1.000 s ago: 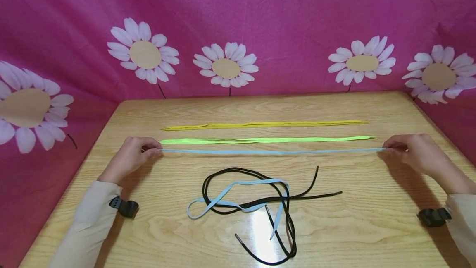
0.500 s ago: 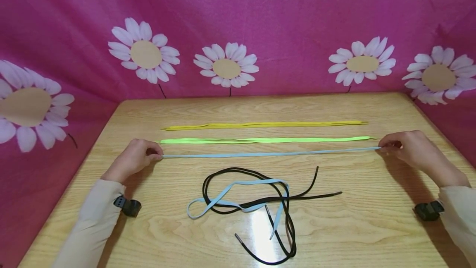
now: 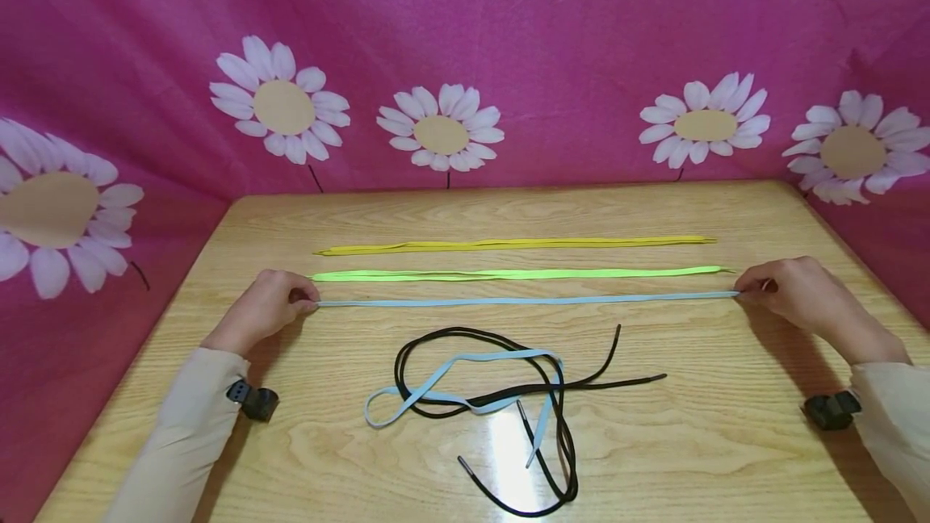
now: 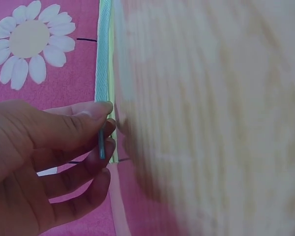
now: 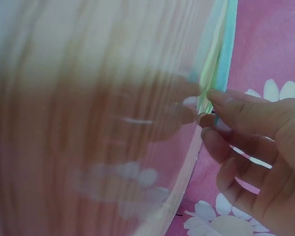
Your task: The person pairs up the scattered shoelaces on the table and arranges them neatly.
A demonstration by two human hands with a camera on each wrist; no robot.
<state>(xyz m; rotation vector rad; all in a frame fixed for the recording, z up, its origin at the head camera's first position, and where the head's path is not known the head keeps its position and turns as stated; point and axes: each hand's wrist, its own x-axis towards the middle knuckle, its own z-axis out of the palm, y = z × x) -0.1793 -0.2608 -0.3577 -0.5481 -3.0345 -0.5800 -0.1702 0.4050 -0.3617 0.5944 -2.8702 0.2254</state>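
Note:
A light blue shoelace (image 3: 523,301) stretches straight between my two hands, just in front of a neon green shoelace (image 3: 523,274). My left hand (image 3: 267,307) pinches its left end between thumb and fingertips. In the left wrist view the lace's tip (image 4: 102,147) pokes out below the thumb. The right end is pinched by my right hand (image 3: 799,297); in the right wrist view the light blue lace (image 5: 227,49) runs up from the thumb. Farther back lies a yellow shoelace (image 3: 523,244), roughly parallel to the green one.
Nearer the front of the wooden table (image 3: 305,466), a black shoelace (image 3: 570,450) with several ends lies in loose loops, tangled with another light blue shoelace (image 3: 429,382). Pink cloth with daisies (image 3: 552,47) hangs behind and beside the table.
The stretched light blue lace has come slightly toward the front at its left end, along with my left hand. My right hand has shifted a little leftward. The other laces stay put.

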